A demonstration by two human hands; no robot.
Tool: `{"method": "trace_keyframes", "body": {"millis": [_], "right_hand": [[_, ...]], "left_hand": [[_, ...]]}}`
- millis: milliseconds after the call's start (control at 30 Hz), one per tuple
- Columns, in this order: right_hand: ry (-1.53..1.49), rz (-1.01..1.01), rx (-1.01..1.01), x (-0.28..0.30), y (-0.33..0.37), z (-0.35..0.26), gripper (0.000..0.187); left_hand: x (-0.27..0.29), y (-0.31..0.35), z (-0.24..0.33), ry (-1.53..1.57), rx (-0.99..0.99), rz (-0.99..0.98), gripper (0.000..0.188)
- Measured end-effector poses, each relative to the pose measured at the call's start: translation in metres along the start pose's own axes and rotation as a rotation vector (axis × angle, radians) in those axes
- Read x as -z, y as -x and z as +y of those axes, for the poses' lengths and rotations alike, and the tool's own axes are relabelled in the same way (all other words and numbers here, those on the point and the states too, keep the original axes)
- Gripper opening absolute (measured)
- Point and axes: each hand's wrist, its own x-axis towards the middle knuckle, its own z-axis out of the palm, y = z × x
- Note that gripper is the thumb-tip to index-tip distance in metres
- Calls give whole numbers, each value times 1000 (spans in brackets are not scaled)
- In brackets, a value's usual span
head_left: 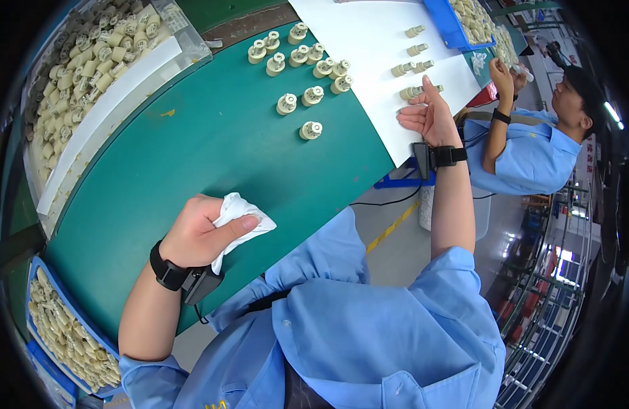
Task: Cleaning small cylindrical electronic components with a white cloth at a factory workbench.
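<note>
My left hand (202, 230) is closed round a crumpled white cloth (241, 217) over the near part of the green table (158, 157). My right hand (429, 117) is held out with its fingers stretched and apart, at the right over white paper (369, 82). Just beyond its fingertips lie cream-coloured cylindrical fittings (411, 93) with metal ends, on their sides in a loose column. Nothing shows in that hand. Between my hands and farther back, several similar fittings (286, 103) stand upright on the green surface, metal ends up.
A clear-sided bin (185, 41) heaped with fittings stands at the far left. Blue trays of parts sit at the near left (76, 310) and far right (445, 27). A co-worker (532, 146) in blue works at the right. A metal rack (549, 293) stands behind me.
</note>
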Motion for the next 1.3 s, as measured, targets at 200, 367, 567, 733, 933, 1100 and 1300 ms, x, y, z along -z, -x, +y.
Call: {"method": "trace_keyframes", "body": {"millis": [200, 367, 567, 733, 933, 1100, 1300], "right_hand": [[53, 36, -6, 0, -4, 4, 46], [101, 48, 8, 1, -7, 6, 46], [176, 55, 40, 0, -11, 7, 46], [207, 47, 19, -3, -3, 5, 49], [213, 10, 101, -10, 7, 6, 51], [320, 63, 184, -23, 18, 5, 47], [342, -329, 90, -61, 48, -9, 42]], "left_hand": [[1, -1, -2, -11, -21, -11, 13], [3, -3, -3, -98, -73, -23, 12], [4, -6, -3, -125, -145, -5, 10], [1, -1, -2, -109, -94, -21, 10], [-3, -1, -2, -66, -13, -10, 12], [-4, -1, -4, -64, 11, -7, 13], [-4, 0, 2, -16, 20, -32, 16]]}}
